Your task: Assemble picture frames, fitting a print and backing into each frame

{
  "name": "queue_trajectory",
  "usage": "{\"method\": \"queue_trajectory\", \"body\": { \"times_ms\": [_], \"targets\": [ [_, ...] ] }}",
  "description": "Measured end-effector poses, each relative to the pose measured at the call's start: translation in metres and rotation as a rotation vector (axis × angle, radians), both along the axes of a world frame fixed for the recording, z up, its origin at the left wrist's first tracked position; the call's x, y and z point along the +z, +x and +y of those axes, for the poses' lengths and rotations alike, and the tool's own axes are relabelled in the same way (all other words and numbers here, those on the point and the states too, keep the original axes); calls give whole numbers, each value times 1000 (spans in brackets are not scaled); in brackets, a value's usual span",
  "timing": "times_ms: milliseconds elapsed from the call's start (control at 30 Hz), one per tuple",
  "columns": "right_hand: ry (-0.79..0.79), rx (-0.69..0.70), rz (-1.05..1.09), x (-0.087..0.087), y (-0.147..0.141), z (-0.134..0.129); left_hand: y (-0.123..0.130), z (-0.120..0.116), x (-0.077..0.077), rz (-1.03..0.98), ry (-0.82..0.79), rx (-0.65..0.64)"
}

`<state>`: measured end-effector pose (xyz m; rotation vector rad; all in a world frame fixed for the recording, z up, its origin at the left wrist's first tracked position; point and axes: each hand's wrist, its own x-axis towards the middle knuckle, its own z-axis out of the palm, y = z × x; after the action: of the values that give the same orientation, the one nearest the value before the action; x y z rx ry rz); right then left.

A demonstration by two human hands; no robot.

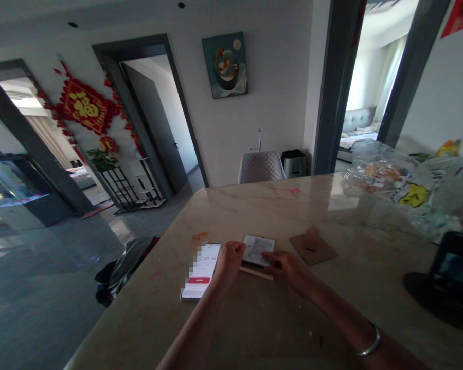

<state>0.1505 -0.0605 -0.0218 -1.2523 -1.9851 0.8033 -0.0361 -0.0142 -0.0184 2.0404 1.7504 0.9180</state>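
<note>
On the tabletop, the wooden frame lies between both hands, a pale flat panel over it. The left hand has its fingers bunched at the panel's left edge; the right hand touches the right edge, its grip narrow. Whether either pinches firmly, I cannot tell. The panel looks light, stiff and perhaps slippery or fragile, best taken by opposite edges. The smooth phone lies left; right, a matte brown board; beyond, crinkled clear plastic bags.
</note>
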Motion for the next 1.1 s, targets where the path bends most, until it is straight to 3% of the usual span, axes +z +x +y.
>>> {"method": "queue_trajectory", "body": {
  "times_ms": [833, 1100],
  "targets": [
    [94, -7, -160, 4, 1, -5, 4, -9, 1, 24, 24, -53],
    [32, -48, -123, -10, 7, 4, 5, -13, 4, 51, 1, -33]
  ]
}}
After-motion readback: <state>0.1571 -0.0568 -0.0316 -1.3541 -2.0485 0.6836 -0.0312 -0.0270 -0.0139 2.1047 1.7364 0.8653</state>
